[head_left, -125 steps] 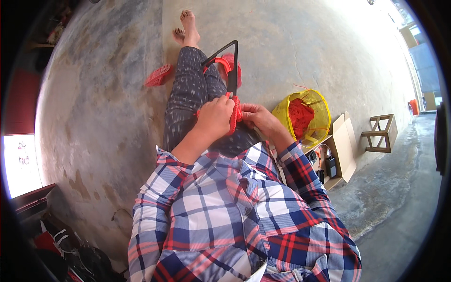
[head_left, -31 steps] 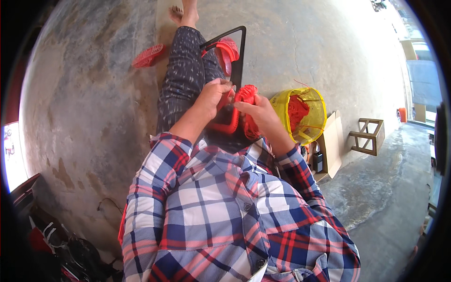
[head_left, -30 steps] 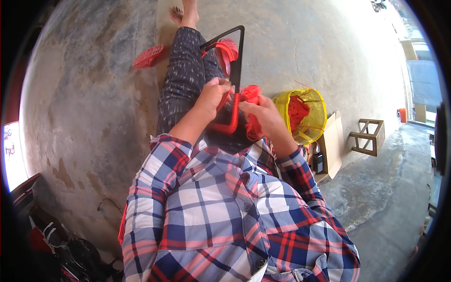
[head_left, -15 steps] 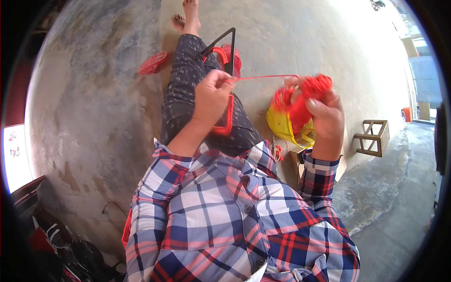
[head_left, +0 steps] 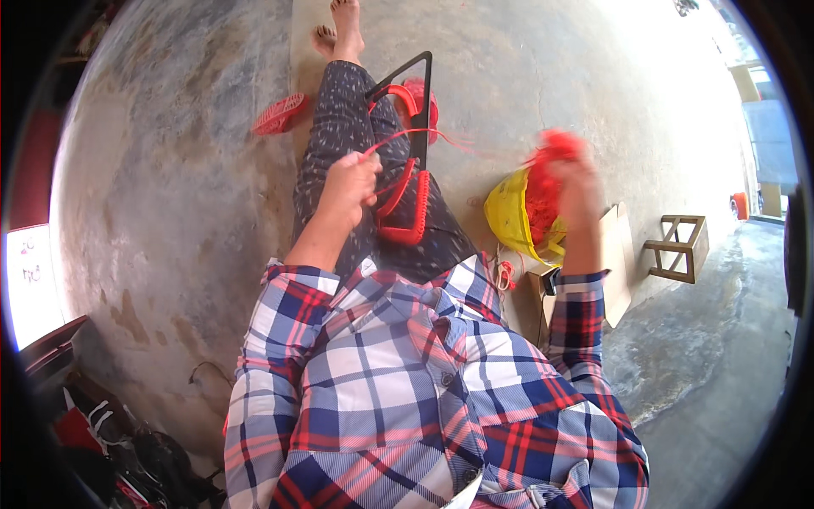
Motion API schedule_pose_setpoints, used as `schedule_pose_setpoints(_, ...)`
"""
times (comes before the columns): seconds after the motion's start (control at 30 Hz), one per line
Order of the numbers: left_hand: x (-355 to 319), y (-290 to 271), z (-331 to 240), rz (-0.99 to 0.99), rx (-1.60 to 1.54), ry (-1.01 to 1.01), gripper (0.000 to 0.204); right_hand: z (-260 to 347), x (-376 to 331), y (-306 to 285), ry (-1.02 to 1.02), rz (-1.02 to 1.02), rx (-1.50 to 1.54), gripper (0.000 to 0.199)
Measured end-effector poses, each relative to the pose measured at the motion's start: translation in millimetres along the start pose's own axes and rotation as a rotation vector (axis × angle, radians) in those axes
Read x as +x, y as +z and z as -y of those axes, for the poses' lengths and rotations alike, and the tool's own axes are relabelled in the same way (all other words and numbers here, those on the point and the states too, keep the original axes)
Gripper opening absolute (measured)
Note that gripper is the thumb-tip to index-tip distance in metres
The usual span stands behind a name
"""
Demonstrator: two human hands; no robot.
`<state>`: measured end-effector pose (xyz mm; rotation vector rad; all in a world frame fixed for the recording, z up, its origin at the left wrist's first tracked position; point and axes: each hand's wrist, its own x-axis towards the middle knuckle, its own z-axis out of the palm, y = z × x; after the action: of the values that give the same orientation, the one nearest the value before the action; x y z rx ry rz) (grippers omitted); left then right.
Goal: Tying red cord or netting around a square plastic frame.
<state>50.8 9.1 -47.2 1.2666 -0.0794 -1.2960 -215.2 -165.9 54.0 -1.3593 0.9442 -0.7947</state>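
While the person sits on the concrete floor (head_left: 170, 212) with legs stretched toward the top of the frame, the left hand (head_left: 348, 188) sits near the centre, fingers curled tight around the black frame (head_left: 421, 102) where red cord (head_left: 407, 204) is wound onto it. That frame lies along the lap, its bare black corner pointing toward the upper middle, with the wrapped red part just right of the left hand. A thin red strand (head_left: 475, 146) runs from the frame across to the right hand (head_left: 577, 182), which is raised at the right of centre and blurred; it grips a red bundle (head_left: 551, 153), though how the fingers close on it I cannot tell. Just below that hand a yellow bag (head_left: 509, 216) stands on the floor beside a cardboard box (head_left: 617, 254). A red sandal (head_left: 280, 114) lies left of the legs at upper left, and a wooden stool (head_left: 678, 246) sits far right
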Motion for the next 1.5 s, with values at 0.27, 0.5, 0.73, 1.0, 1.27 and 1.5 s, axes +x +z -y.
schedule_pose_setpoints(0.27,-13,21,10,0.008,0.825,0.08,0.027,-67,-27,108,-0.1,0.47,-0.63,0.037)
schedule_pose_setpoints(0.5,-12,18,-20,-0.224,0.282,0.487,0.008,-52,-17,99,0.044,0.246,-0.12,0.043)
schedule_pose_setpoints(0.73,-62,72,-49,0.112,-0.231,0.016,0.024,-6,-41,108,-0.257,0.301,-0.193,0.034)
schedule_pose_setpoints(1.0,-20,45,-26,0.237,-0.097,0.11,0.013,55,-7,-72,-0.282,-0.082,0.833,0.025)
schedule_pose_setpoints(1.27,-16,42,-14,0.169,0.043,0.117,0.013,-38,-16,50,0.238,0.056,0.502,0.028)
schedule_pose_setpoints(1.5,-28,51,-17,0.096,0.118,0.158,0.014,-58,-15,84,0.348,0.135,0.396,0.018)
